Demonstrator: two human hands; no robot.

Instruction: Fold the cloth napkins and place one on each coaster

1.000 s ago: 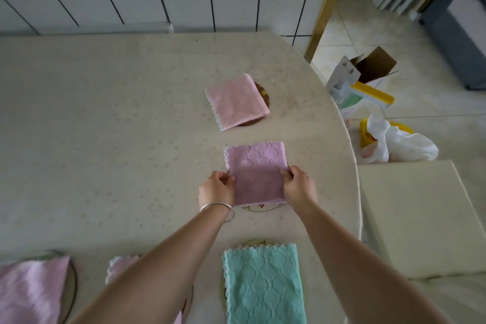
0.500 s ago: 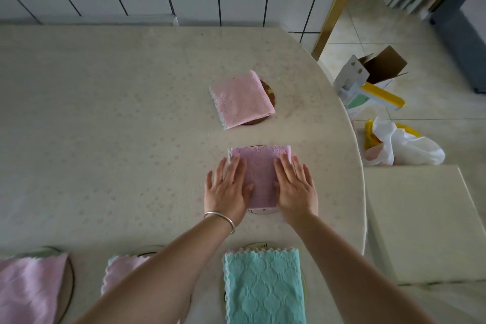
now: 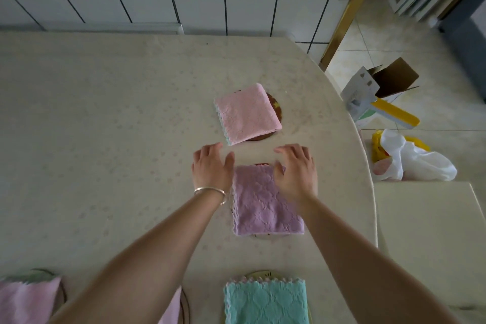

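Head view. Grip state: our left hand (image 3: 210,168) is spread, fingers straight and relaxed, holding nothing; it lies just left of the purple napkin (image 3: 265,204), beside its far-left corner. Our right hand (image 3: 295,171) is likewise spread and holds nothing, its palm over the napkin's far-right corner; we cannot tell whether it touches the cloth or hovers above it, as the fingers are blurred.

Position of the task's thing: the purple napkin lies folded on a coaster (image 3: 261,165), of which only a dark sliver shows at the far edge and another at the near edge. Its long axis runs away from us, tilted slightly to the left at the far end. It lies between the two wrists, on the near side of both sets of fingertips.

Other placements on the surface (image 3: 105,126): a pink napkin (image 3: 247,113) folded on a brown coaster (image 3: 276,108), just beyond the hands; a teal napkin (image 3: 265,302) on a coaster at the near edge; two more pink cloths at lower left, partly hidden by the left arm.

Judgement: the purple napkin appears placed. Any final straightening falls to the right hand, which is nearer the cloth. Whether napkins remain to be folded we cannot tell.
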